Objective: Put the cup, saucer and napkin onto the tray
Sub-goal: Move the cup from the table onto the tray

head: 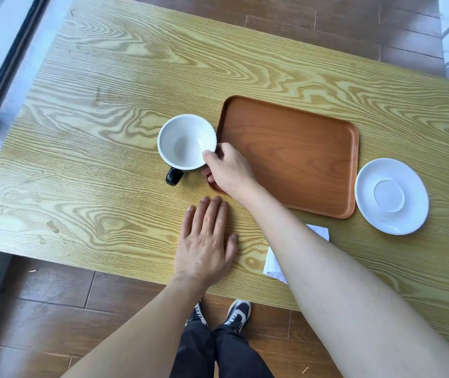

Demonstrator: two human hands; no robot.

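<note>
Right forearm (pixel 327 268) over napkin (pixel 320 231), beside empty tray (pixel 299 148).

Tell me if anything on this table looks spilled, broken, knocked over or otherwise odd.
Nothing stands out. The cup is upright and empty, gripped at its rim by the right hand. The saucer lies flat beside the empty tray, and the napkin is partly hidden under the right forearm. The left hand lies flat on the table.

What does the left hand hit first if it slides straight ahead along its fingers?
Probably the cup: the left hand lies flat on the table, fingers aimed roughly at its black handle, with bare wood between.
</note>
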